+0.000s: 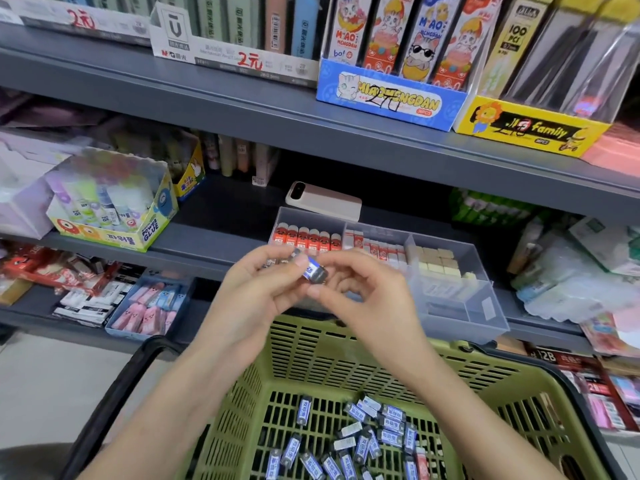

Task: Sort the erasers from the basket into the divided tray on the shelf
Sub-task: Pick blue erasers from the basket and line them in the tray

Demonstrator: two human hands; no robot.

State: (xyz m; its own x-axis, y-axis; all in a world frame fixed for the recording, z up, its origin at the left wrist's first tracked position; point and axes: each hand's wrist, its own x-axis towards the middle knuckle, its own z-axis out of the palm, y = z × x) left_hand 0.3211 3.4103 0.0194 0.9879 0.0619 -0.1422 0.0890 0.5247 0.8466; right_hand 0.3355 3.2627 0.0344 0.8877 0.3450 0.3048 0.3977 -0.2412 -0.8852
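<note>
Fingertips cover much of the eraser [314,274], so only its blue-and-white sleeve and one dark end show, and small grey shapes behind the left fingers are too blurred to name. The left grip [263,292] and right grip [367,299] meet with fingers curled, and each pinches this one eraser between thumb and forefinger, the left on the sleeve, the right at the dark end. Both forearms rise from the lower edge. The eraser hangs between the two grips, above the green basket [519,386] and just in front of the clear divided tray [485,306] on the shelf [221,237]. Loose erasers [363,434] lie on the basket floor. The tray's compartments hold red-sleeved, white and cream pieces.
</note>
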